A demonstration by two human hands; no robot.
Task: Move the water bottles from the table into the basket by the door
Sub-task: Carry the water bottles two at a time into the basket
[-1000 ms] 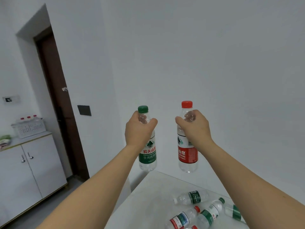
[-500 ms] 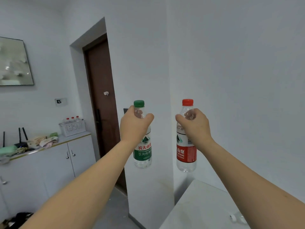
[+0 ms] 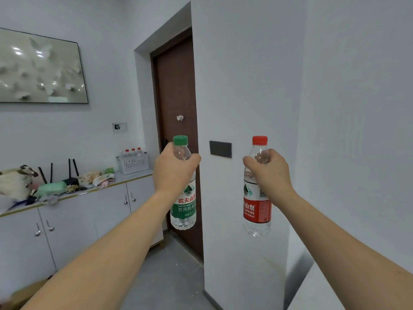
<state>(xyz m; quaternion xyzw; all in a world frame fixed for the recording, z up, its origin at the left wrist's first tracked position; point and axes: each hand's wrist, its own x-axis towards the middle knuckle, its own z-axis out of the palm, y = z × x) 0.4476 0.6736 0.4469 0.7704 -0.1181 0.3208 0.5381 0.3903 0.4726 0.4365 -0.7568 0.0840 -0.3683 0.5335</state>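
My left hand [image 3: 173, 170] grips a clear water bottle with a green cap and green label [image 3: 183, 209] by its neck, held upright at chest height. My right hand [image 3: 269, 172] grips a second clear bottle with a red cap and red label [image 3: 257, 211] the same way. A white perforated basket [image 3: 133, 163] stands on the white cabinet top beside the brown door [image 3: 176, 90], far ahead to the left. Several red-capped bottles stand inside the basket. A corner of the white table [image 3: 312, 294] shows at the lower right.
A long white cabinet [image 3: 73, 220] runs along the left wall, its top cluttered with bags, cloths and a black router. A wall corner [image 3: 243, 198] with a dark switch plate juts out ahead. Grey floor [image 3: 167, 276] leads to the door. A framed picture hangs upper left.
The view has swung left, away from the table and its lying bottles, toward the door and cabinet. Both hands still hold their bottles upright, and the basket appears closer.
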